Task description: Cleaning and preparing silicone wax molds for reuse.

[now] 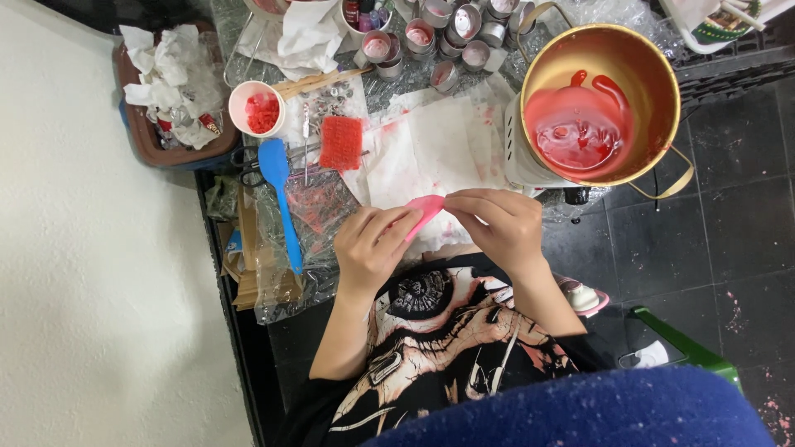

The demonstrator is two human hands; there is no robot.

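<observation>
Pink wax piece (426,212) pinched between both your hands, just above the stained white paper (431,145) on the counter (327,215).

Your left hand (373,247) curls its fingers (396,225) under the piece's lower end, while your right hand (497,222) nips its top edge between thumb and fingertips. Beyond them, the gold-rimmed pot (596,103) holds a pool of melted red wax, the small white cup (257,108) holds red chunks, and a cluster of little metal tins (447,41) sits at the far edge. A blue spatula (280,199) lies well left.
</observation>
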